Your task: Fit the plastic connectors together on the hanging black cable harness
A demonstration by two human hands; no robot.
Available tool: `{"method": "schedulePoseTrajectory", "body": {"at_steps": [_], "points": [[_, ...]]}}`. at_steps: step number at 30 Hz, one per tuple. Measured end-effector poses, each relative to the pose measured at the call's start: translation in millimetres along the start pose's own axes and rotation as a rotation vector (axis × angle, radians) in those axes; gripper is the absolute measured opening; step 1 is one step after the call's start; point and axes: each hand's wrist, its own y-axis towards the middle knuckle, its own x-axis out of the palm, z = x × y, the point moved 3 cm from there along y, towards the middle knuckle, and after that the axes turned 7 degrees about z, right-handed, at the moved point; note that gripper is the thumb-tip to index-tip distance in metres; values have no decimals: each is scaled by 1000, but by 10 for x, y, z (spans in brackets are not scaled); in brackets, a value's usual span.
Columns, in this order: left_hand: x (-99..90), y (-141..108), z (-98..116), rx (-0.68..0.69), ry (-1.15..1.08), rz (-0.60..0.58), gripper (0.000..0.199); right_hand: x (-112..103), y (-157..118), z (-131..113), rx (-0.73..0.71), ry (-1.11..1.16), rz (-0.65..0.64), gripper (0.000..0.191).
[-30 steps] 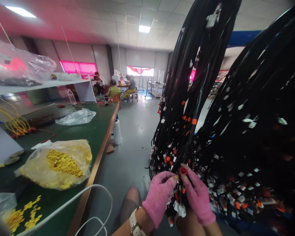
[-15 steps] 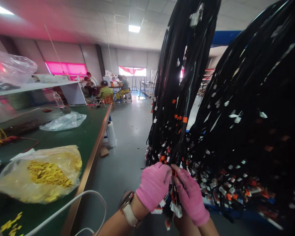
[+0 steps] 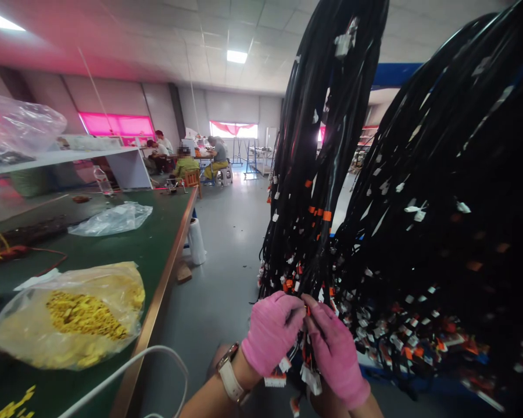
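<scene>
My left hand [image 3: 273,332], in a pink glove, pinches at the lower end of a hanging bundle of black wire harnesses [image 3: 307,191]. Opposite it, my right hand [image 3: 335,351], gloved the same, has its fingers closed at the same spot. Between the fingertips a small orange-red connector end shows, mostly covered by the gloves. White connectors [image 3: 310,378] dangle below the hands on their wires. Orange tags [image 3: 326,216] wrap some cables higher up in the bundle.
More black harnesses [image 3: 440,232] hang at the right. To the left, a green-topped table [image 3: 165,232] bears a plastic bag of small yellow parts [image 3: 87,313]. A white cable [image 3: 157,349] loops by its edge. Several people [image 3: 185,165] sit farther back.
Both hands stay together at the same bundle with hardly any movement. The view has shifted slightly, so they appear a little lower.
</scene>
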Motion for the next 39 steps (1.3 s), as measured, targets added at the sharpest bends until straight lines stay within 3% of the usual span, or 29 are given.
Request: {"method": "schedulePoseTrajectory", "body": {"at_steps": [3,11,27,32,39], "points": [[-25,22,-23,27,-3,-19,14,16,-4,8,-9,9,1,45],[-34,80,-25,215,240,-44,21,44,1,32,-27,16,37,45],[-65,82,-44,316,132,57,16,51,55,-42,0,55,43,41],[-67,93,-53,346,117,37,18,38,59,-45,-4,72,57,39],[-30,68,-31,340,258,28,17,50,49,-30,-13,75,60,38]]}}
